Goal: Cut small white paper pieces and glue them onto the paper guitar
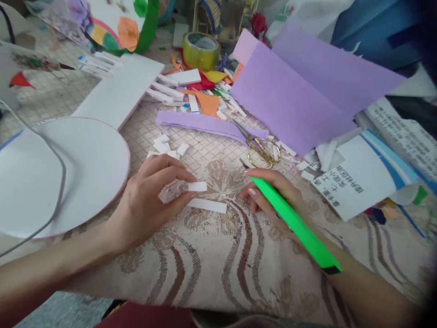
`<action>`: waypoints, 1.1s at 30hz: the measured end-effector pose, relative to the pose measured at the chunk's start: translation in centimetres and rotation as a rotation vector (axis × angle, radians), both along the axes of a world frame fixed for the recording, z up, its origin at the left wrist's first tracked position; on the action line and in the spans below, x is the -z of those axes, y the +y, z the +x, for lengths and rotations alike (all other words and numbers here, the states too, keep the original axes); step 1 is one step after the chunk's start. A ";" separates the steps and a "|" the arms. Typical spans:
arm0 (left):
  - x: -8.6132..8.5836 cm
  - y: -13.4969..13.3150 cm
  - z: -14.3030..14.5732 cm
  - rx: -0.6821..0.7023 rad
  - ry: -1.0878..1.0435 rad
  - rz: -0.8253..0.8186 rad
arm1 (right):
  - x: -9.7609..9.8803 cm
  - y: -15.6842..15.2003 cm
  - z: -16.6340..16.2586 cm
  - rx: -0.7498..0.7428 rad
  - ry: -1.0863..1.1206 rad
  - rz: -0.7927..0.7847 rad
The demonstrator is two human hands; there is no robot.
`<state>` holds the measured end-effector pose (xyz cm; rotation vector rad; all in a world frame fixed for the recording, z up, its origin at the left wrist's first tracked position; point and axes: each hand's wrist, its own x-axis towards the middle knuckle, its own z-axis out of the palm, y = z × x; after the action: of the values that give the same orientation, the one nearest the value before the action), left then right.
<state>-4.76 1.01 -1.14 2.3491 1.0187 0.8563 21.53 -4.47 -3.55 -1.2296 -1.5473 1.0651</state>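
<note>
My left hand (153,196) pinches a small white strip piece (197,186) between thumb and fingers, just above the patterned tablecloth. A longer white strip (209,205) lies below it, partly hidden by my thumb. In my right hand (273,189) is a bright green utility knife (293,221), its dark blade tip showing past the fingers and its body lying back over the wrist. Small cut white pieces (164,145) sit beyond my left hand. Gold-handled scissors (261,150) rest open on the cloth beyond my right hand, partly over a folded purple paper strip (205,123).
At left are a white round board (64,177) with a grey cable (59,155) across it and a white rectangular board (126,86). Yellow tape (201,51) stands among paper scraps at the back. Purple sheets (290,91) and a printed leaflet (362,177) lie at right.
</note>
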 end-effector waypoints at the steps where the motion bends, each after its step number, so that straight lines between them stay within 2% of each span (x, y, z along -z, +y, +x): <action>1: 0.0 -0.1 0.0 0.004 0.013 -0.036 | 0.0 0.0 0.0 0.002 -0.014 0.002; 6: 0.5 -1.1 0.9 0.155 0.084 -0.142 | -0.1 0.0 -0.2 0.003 -0.051 0.002; 16: 0.5 -1.2 2.0 0.140 0.197 -0.108 | -0.1 -0.2 -0.1 -0.016 -0.122 0.028; 23: 0.8 -1.2 2.2 0.147 0.191 -0.127 | -0.5 -0.4 -0.8 0.009 -0.267 0.147; 28: 0.7 -1.2 2.4 0.140 0.189 -0.139 | -0.5 -0.7 -1.3 -0.081 -0.285 0.148; 33: 0.8 -1.1 2.7 0.132 0.177 -0.143 | -0.3 -0.6 -1.2 -0.092 -0.292 0.143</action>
<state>-2.04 -0.06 -1.90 2.3705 0.9471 0.5166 20.29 -5.10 -3.27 -1.2655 -1.8842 0.8420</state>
